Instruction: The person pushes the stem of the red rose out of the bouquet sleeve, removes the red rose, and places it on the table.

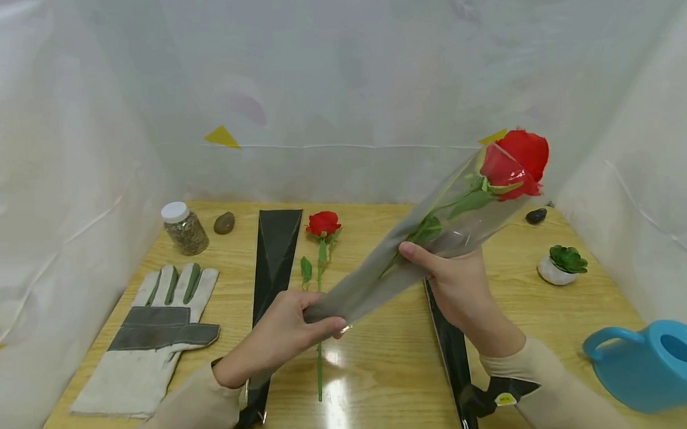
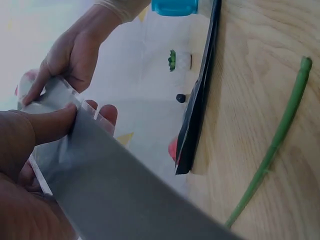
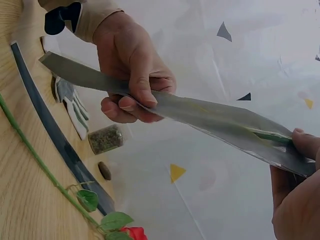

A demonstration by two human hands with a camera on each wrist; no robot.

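A red rose (image 1: 518, 161) sits inside a clear plastic sleeve (image 1: 413, 250) held slanted above the wooden table (image 1: 383, 377). My left hand (image 1: 293, 330) grips the sleeve's narrow lower end, thumb on top (image 2: 45, 125). My right hand (image 1: 448, 274) holds the sleeve at its middle, fingers curled round it where the green stem shows. In the right wrist view the left hand (image 3: 132, 75) pinches the sleeve (image 3: 200, 112) and the right hand's fingers (image 3: 295, 200) hold its wider part. A second red rose (image 1: 323, 223) lies on the table below.
Two black sleeves (image 1: 274, 261) (image 1: 450, 343) lie flat on the table. A work glove (image 1: 149, 335), a jar (image 1: 183, 228) and a stone (image 1: 224, 223) are at the left. A dark stone (image 1: 536, 216), a small succulent pot (image 1: 561, 265) and a blue watering can (image 1: 655, 361) are at the right. White sheeting surrounds the table.
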